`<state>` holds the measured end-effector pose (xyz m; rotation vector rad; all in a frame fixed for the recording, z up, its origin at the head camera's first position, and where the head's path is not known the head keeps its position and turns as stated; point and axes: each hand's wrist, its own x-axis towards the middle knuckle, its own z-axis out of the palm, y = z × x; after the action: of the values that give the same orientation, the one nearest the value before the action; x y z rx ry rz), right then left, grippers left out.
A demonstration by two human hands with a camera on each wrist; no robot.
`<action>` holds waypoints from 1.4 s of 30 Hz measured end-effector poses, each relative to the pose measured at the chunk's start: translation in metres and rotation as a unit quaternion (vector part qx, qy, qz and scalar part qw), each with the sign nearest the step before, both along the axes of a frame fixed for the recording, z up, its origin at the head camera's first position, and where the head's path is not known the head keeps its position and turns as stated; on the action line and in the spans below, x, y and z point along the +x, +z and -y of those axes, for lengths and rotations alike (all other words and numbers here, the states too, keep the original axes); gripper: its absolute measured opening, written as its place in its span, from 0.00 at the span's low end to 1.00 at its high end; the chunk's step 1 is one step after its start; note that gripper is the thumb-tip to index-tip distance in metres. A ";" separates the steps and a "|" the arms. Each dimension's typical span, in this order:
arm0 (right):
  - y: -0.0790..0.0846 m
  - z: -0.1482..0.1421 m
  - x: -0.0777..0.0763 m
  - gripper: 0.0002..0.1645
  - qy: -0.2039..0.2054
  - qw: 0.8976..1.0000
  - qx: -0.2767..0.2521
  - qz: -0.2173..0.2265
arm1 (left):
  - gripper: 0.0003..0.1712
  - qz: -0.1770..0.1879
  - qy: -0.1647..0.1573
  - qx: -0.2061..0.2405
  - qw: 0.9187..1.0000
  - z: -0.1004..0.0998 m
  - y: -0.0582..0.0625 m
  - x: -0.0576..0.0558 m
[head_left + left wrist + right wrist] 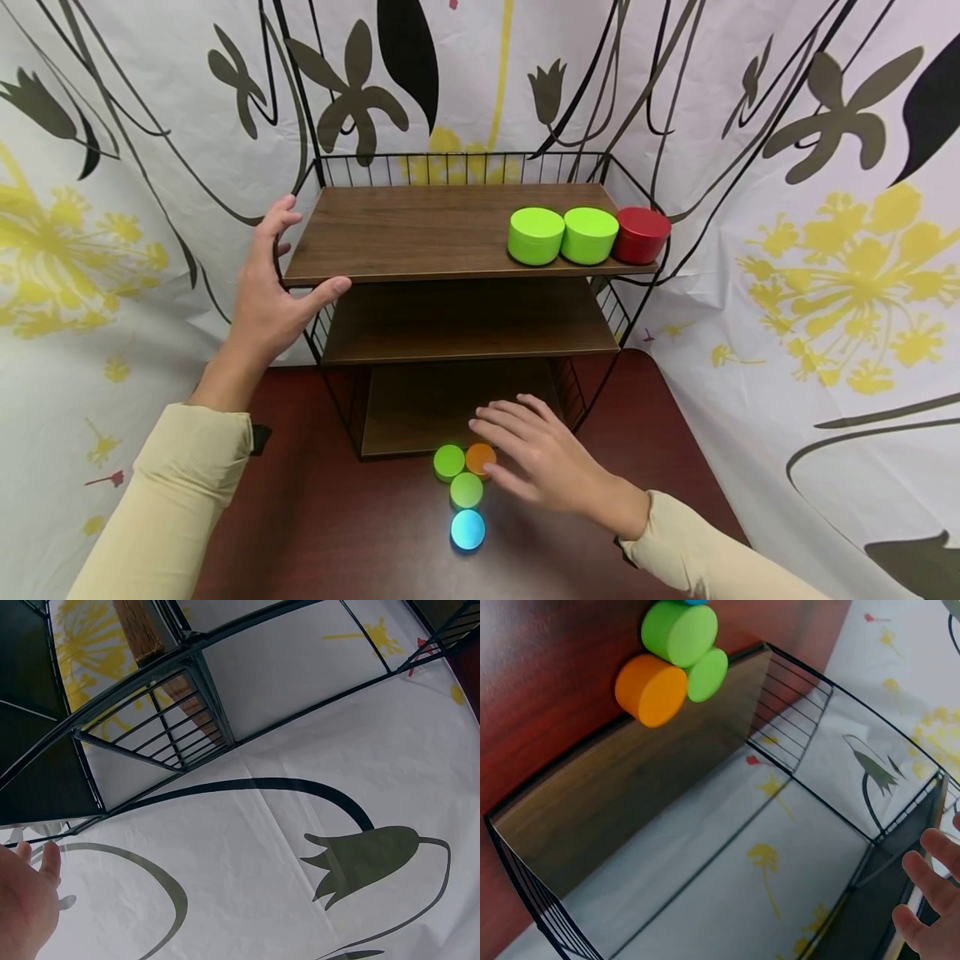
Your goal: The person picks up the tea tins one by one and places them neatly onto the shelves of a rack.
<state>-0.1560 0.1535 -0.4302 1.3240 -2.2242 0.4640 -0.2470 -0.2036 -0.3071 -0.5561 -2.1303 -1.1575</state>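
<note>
By the shelf rack (pixel 405 237)'s top left corner, the left hand (pixel 270 296) spreads its fingers, maybe to steady it. Just before the rack sit an orange tub (pixel 477 457), two green tubs (pixel 467 492) and a blue tub (pixel 468 530), perhaps for easy reach. The right hand (pixel 551 458)'s loose fingers hold nothing. Three more tubs (pixel 589 237) top the rack's right end.
</note>
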 end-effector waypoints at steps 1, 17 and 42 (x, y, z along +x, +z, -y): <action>-0.003 0.001 0.001 0.29 0.000 1.000 0.003 0.001 | 0.46 0.000 0.000 0.000 1.000 0.000 0.000 0.000; -0.048 0.009 0.010 0.27 0.000 0.999 0.047 0.027 | 0.47 -0.003 0.002 -0.004 1.000 -0.001 -0.002 -0.002; -0.093 0.017 0.020 0.33 -0.004 0.993 0.057 0.102 | 0.49 -0.005 0.001 0.004 1.000 0.002 -0.004 -0.005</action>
<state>-0.1361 0.1362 -0.5230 1.3789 -2.4551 0.4962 -0.2516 -0.2052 -0.3109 -0.5557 -2.1170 -1.1589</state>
